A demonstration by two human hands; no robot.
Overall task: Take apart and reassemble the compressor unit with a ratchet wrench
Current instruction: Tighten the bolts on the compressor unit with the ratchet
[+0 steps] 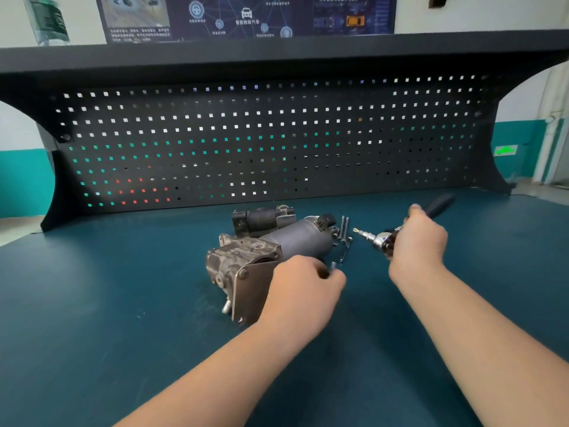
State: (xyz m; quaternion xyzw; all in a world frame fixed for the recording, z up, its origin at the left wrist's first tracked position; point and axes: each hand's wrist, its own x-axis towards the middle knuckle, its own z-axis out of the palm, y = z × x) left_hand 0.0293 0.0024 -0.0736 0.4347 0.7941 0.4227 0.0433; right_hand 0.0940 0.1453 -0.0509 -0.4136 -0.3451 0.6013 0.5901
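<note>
The compressor unit point(261, 251) lies on its side at the middle of the blue bench, its grey cylinder pointing back right and its corroded metal head toward me. My left hand point(303, 288) is beside the head's flat end plate and pinches a small bolt point(333, 266) between its fingertips. My right hand point(418, 238) grips the ratchet wrench point(380, 238) just right of the cylinder. The wrench's chrome head and bit point left and its black handle sticks out back right. Several loose long bolts point(344, 234) lie between the cylinder and the wrench.
A smaller black part point(264, 220) lies behind the compressor. A black pegboard point(271, 143) rises along the back of the bench under a dark shelf. The blue bench top point(123, 288) stretches left, right and toward me.
</note>
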